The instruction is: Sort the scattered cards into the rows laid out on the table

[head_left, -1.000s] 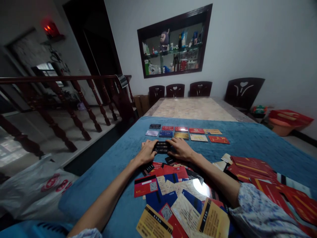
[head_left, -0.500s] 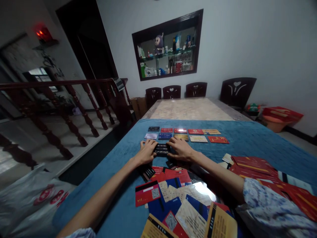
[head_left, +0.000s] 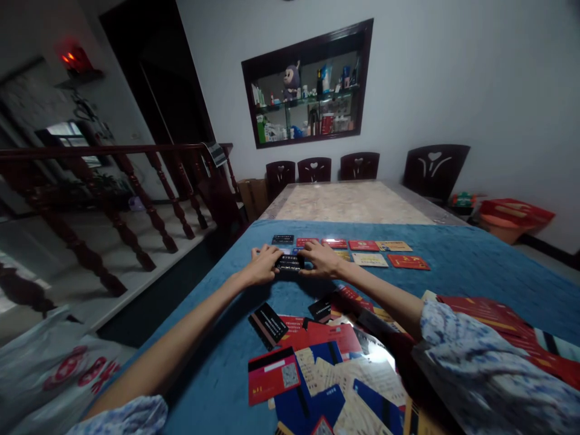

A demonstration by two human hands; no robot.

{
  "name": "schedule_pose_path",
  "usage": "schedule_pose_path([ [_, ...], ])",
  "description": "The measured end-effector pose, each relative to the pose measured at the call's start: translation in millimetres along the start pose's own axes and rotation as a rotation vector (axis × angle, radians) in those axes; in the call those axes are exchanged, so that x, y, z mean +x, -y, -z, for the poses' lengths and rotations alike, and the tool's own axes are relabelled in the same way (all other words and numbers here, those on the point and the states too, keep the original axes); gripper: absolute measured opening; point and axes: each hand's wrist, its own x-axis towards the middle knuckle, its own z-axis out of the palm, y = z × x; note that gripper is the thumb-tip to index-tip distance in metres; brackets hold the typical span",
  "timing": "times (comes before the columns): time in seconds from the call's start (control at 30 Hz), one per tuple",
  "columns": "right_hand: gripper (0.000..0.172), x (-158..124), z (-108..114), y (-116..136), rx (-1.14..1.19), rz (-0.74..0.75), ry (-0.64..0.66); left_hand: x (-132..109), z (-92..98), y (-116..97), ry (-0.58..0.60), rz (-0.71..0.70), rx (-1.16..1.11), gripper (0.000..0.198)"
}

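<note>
My left hand [head_left: 261,266] and my right hand [head_left: 321,258] pinch the two ends of a black card [head_left: 290,263] with white print, held low over the blue cloth [head_left: 453,266]. Just beyond the hands lie two rows of cards [head_left: 376,252], red, gold and black, face up; my hands cover the left part of the nearer row. Below my arms a loose heap of cards [head_left: 326,362] in red, blue, cream and black spreads over the cloth.
A stack of red envelopes [head_left: 512,326] lies at the right. Beyond the cloth the marble tabletop [head_left: 348,202] runs to several dark chairs [head_left: 357,164]. A wooden stair railing [head_left: 136,181] stands left, and a white plastic bag [head_left: 49,368] lies at lower left.
Both hands have carried the black card forward, away from the heap and up to the nearer row of laid-out cards. The camera has shifted slightly.
</note>
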Motion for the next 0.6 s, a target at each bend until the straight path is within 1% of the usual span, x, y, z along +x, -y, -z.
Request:
schedule_pose_path([
  [0.2, 0.051, 27.1, 4.3, -8.2, -0.002, -0.023, 0.023, 23.6, 3.0, 19.5, -0.007, 0.012, 0.008, 0.05],
  [0.33, 0.051, 43.2, 5.8, -14.4, 0.004, -0.049, 0.043, 39.8, 3.5, 29.5, -0.009, 0.024, 0.018, 0.054],
  [0.6, 0.051, 74.8, 3.7, -25.6, -0.026, -0.095, 0.089, 68.9, 1.6, 47.1, 0.001, 0.053, 0.032, 0.051],
])
